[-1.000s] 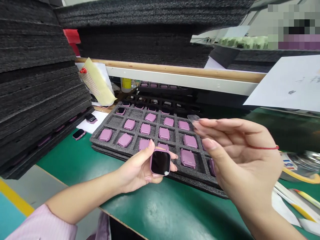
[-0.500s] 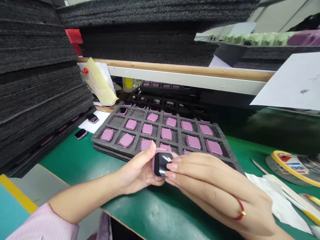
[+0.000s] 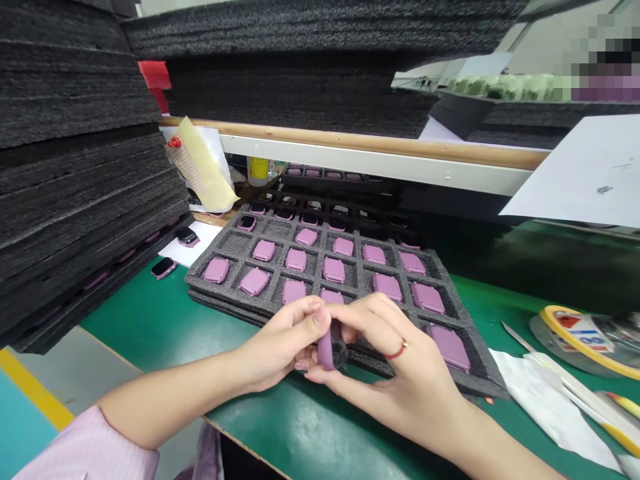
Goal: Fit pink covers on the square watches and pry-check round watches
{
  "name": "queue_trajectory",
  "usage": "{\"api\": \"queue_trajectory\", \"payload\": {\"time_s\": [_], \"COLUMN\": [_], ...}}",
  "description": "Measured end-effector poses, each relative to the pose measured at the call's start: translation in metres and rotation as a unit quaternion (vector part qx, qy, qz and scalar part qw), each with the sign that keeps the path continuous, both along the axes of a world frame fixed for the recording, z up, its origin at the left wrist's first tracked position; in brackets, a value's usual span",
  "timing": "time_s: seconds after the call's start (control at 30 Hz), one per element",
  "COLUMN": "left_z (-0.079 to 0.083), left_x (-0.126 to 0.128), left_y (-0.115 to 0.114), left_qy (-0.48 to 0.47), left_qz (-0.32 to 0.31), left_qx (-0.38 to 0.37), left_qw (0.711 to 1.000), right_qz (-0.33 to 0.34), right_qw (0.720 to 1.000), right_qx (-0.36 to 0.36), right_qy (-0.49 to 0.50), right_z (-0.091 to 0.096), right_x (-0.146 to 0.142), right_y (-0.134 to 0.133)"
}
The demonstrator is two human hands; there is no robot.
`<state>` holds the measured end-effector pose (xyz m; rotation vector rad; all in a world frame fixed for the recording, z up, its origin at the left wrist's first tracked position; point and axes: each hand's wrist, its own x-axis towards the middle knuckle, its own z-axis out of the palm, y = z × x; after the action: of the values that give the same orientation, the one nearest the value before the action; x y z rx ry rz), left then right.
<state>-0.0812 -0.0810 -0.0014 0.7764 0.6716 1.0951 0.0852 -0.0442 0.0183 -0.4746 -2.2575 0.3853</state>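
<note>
A pink smartwatch case (image 3: 325, 348) without a strap is held on edge between my two hands. Its pink side faces me, and its dark round back is partly visible on the right. My left hand (image 3: 280, 343) is closed on it, with the thumb along the upper edge. Fingers of my right hand (image 3: 400, 373) pinch the case at top and bottom from the right. Just beyond is a dark foam tray (image 3: 220, 304) whose compartments hold several pink watch cases (image 3: 334, 269), mostly back side up. The screen of the held watch is turned out of sight.
Stacked foam trays (image 3: 90, 160) rise on the left, and more sit on the shelf (image 3: 350, 157) above. Two watches (image 3: 163, 268) (image 3: 187, 235) lie left of the tray. At right are a white cloth (image 3: 545, 400), a pointed tool (image 3: 517, 337) and a yellow-rimmed container (image 3: 565, 340).
The watch has turned from screen facing up to standing on edge. My right hand has moved from fingers laid across the screen to pinching the case between thumb and fingers.
</note>
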Motion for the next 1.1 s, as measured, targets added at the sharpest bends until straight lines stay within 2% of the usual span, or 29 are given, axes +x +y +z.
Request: {"api": "queue_trajectory", "payload": {"time_s": [0.13, 0.33, 0.43, 0.53, 0.6, 0.67, 0.73, 0.87, 0.97, 1.1], "left_z": [0.002, 0.007, 0.005, 0.002, 0.001, 0.001, 0.001, 0.0, 0.001, 0.004], "left_x": [0.0, -0.002, -0.001, 0.0, 0.001, 0.001, 0.001, 0.0, 0.0, 0.002], "left_y": [0.0, 0.002, 0.003, 0.003, 0.002, 0.0, 0.0, 0.001, 0.002, 0.001], "left_qy": [-0.021, -0.042, -0.053, -0.056, -0.038, -0.006, 0.028, 0.076, 0.099, 0.105], "left_qz": [-0.001, 0.003, 0.013, 0.046, 0.057, 0.045, 0.032, 0.024, 0.019, 0.011], "left_qx": [-0.054, -0.064, -0.079, -0.097, -0.091, -0.077, -0.061, -0.028, -0.022, -0.02], "left_qw": [0.998, 0.997, 0.995, 0.993, 0.993, 0.996, 0.997, 0.996, 0.995, 0.994], "right_qz": [0.009, 0.01, 0.0, -0.041, -0.076, -0.113, -0.149, -0.157, -0.16, -0.12], "right_qw": [0.999, 0.999, 1.0, 0.999, 0.996, 0.989, 0.975, 0.962, 0.953, 0.951], "right_qx": [-0.042, -0.031, -0.002, 0.014, -0.011, -0.049, -0.059, -0.045, -0.044, -0.033], "right_qy": [0.018, 0.001, -0.019, -0.032, -0.04, -0.076, -0.154, -0.219, -0.253, -0.283], "right_z": [0.001, -0.001, 0.0, 0.009, 0.016, 0.02, 0.019, 0.003, -0.006, 0.002], "right_x": [0.002, 0.001, 0.001, 0.0, -0.007, -0.022, -0.044, -0.094, -0.123, -0.151], "right_y": [0.002, 0.004, 0.007, 0.024, 0.044, 0.069, 0.095, 0.136, 0.155, 0.166]}}
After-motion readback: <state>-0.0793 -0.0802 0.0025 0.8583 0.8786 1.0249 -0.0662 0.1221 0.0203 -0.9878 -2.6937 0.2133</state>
